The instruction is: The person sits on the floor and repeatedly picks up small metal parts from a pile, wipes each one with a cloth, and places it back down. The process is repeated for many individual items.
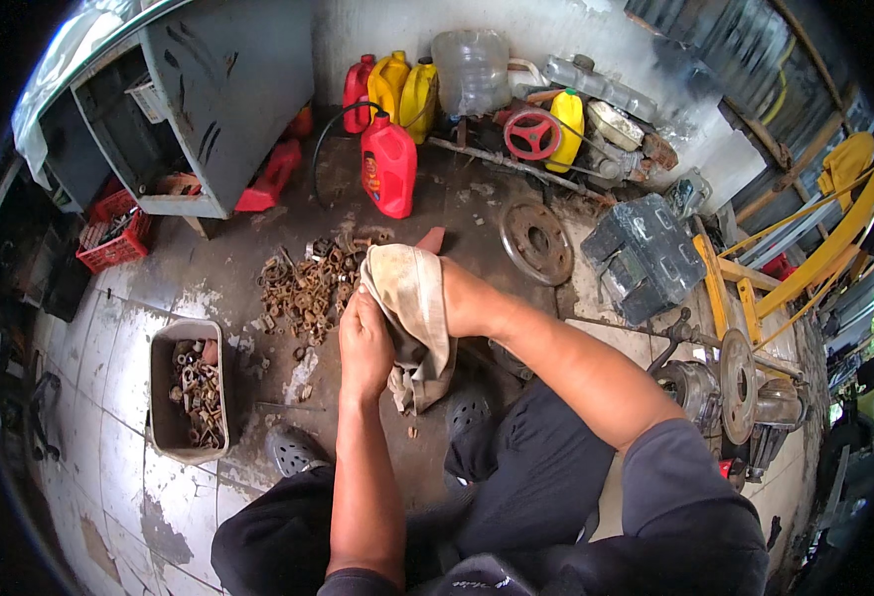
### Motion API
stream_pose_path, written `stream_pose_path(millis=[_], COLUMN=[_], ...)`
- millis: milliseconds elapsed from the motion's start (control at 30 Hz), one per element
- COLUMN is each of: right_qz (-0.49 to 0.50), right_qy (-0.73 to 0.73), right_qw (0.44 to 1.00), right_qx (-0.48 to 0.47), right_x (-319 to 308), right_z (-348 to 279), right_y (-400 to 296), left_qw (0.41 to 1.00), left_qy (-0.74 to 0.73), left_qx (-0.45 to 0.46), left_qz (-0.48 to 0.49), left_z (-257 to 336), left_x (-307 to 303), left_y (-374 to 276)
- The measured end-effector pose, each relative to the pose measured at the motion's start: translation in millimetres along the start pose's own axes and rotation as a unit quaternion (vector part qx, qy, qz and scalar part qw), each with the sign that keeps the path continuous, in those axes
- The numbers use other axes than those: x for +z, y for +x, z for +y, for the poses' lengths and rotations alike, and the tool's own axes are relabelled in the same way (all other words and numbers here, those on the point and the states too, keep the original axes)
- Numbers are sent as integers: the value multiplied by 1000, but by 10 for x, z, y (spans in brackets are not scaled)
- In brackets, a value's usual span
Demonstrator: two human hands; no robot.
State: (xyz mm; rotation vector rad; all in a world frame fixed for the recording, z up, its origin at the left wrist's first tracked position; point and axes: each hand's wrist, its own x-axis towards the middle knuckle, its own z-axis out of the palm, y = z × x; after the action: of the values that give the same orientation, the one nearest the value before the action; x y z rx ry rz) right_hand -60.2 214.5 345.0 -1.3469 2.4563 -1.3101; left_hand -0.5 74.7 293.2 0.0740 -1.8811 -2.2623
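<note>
A stained, light-coloured cloth is held between my hands at the middle of the view, its lower end hanging down. My left hand grips the cloth's left edge with bent fingers. My right hand is mostly hidden under the cloth, with only its wrist side showing, so its fingers cannot be made out. A heap of rusty nuts, bolts and other small metal parts lies on the dark floor left of the cloth. A plastic bin with more small metal parts inside stands on the tiles at the lower left.
A red jug stands on the floor ahead, with yellow jugs behind it. A round metal disc and a dark plastic case lie to the right. A grey metal cabinet and a red crate are at left.
</note>
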Motion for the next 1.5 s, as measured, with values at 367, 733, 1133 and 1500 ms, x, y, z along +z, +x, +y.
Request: stream_pose_path(millis=[367, 733, 1133, 1500], right_qz=[-54, -29, 68, 161], right_qy=[-165, 111, 252, 566], right_qw=[981, 992, 955, 769], right_qx=[86, 59, 141, 248], right_x=[-81, -62, 14, -193], right_z=[-233, -76, 135, -105], right_y=[113, -43, -41, -56], left_qw=[1000, 981, 992, 944], left_qy=[9, -185, -115, -317], left_qx=[24, -53, 39, -76], left_qz=[-6, 5, -15, -50], left_z=[98, 128, -49, 230], left_x=[81, 49, 122, 139], left_y=[-81, 0, 1, -16])
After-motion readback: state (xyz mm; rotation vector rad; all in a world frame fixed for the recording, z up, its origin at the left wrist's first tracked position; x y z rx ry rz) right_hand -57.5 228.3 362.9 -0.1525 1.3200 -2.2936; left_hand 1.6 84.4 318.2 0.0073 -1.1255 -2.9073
